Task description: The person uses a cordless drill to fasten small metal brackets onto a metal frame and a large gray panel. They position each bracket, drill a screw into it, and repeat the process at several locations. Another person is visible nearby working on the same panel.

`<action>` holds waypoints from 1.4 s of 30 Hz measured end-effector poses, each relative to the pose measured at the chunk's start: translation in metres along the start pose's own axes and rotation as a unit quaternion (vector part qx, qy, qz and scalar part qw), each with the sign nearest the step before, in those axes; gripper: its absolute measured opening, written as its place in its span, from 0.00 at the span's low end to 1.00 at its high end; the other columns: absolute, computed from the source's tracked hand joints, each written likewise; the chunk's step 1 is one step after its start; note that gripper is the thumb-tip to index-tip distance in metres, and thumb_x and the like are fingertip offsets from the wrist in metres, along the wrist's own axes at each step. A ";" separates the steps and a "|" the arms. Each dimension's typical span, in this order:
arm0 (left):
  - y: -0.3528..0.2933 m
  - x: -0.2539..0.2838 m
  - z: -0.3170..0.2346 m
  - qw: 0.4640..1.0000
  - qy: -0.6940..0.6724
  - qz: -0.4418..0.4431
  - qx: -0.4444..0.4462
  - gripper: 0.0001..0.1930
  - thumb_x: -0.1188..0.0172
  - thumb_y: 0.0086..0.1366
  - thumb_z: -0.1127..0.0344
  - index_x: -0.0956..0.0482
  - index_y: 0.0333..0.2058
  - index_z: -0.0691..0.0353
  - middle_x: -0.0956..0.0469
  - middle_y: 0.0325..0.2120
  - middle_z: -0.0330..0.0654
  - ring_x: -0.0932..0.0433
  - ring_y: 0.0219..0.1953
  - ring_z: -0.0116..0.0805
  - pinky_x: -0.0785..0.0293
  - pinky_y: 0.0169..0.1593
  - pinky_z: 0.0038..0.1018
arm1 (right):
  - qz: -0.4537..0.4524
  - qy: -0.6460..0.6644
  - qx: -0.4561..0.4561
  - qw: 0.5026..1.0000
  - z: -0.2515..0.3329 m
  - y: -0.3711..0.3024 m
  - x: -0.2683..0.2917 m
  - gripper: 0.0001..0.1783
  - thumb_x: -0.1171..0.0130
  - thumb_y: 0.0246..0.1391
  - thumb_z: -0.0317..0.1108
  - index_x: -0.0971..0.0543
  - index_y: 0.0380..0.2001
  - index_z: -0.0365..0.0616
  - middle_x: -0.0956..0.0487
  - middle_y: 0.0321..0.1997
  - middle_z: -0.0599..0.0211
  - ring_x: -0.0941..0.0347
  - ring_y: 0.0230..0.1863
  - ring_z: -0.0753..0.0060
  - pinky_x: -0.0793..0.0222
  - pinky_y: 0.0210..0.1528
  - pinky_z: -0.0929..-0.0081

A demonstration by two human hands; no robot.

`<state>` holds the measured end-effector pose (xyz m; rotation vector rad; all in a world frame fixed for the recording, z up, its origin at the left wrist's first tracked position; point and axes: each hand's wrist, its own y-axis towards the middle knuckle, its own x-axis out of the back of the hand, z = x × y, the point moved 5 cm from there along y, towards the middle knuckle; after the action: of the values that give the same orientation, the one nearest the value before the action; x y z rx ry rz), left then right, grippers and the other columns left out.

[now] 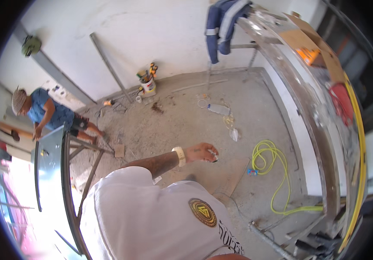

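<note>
My left hand (201,152) reaches out in front of my white shirt, over the concrete floor, with a pale watch (179,156) on its wrist. Its fingers are curled closed, and a small whitish and dark thing (214,154) shows at the fingertips, too small to name. Below the hand a brown flat board (232,177) lies on the floor. Only a sliver of skin, seemingly my right arm, appears at the lower edge; my right hand is out of the picture.
A coiled yellow-green hose (271,151) lies at the right. Beyond it runs a long cluttered workbench (301,93). A plastic bottle (218,109) and a tool bucket (148,85) stand farther off. At left, a person (52,108) works by a metal-framed table (50,160).
</note>
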<state>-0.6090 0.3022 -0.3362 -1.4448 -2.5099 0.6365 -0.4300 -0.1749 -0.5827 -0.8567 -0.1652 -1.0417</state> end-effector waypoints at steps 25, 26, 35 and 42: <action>-0.157 0.303 0.085 0.791 -0.399 -0.422 -0.191 0.09 0.34 0.67 0.69 0.19 0.45 0.62 0.18 0.40 0.35 0.20 0.41 0.22 0.24 0.44 0.21 | 0.298 -0.311 0.036 0.902 0.456 0.259 -0.402 0.09 0.43 0.45 0.21 0.22 0.34 0.35 0.20 0.26 0.58 0.23 0.21 0.60 0.27 0.24 0.66; -0.165 0.307 0.090 0.787 -0.400 -0.433 -0.185 0.10 0.34 0.67 0.68 0.19 0.46 0.62 0.18 0.39 0.35 0.21 0.40 0.23 0.25 0.44 0.22 | 0.294 -0.309 0.029 0.904 0.473 0.280 -0.419 0.09 0.44 0.45 0.21 0.23 0.34 0.36 0.21 0.26 0.58 0.23 0.21 0.61 0.27 0.24 0.66; -0.253 0.346 0.121 0.648 -0.469 -0.573 -0.178 0.14 0.36 0.67 0.66 0.19 0.49 0.64 0.21 0.36 0.34 0.27 0.35 0.23 0.28 0.42 0.22 | 0.436 -0.391 0.189 0.788 0.567 0.087 -0.643 0.10 0.43 0.45 0.21 0.23 0.34 0.35 0.21 0.25 0.58 0.23 0.20 0.62 0.28 0.23 0.67; -0.299 0.461 0.173 0.610 -0.495 -0.588 -0.195 0.13 0.36 0.67 0.65 0.18 0.47 0.63 0.21 0.35 0.33 0.27 0.34 0.23 0.30 0.39 0.22 | 0.466 -0.409 0.222 0.752 0.584 -0.037 -0.764 0.10 0.42 0.44 0.21 0.23 0.34 0.35 0.21 0.25 0.58 0.24 0.20 0.63 0.28 0.22 0.68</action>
<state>-1.1409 0.5182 -0.3847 1.1673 -3.5817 0.6253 -0.7069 0.7463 -0.5507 -0.7502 -0.6245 0.3753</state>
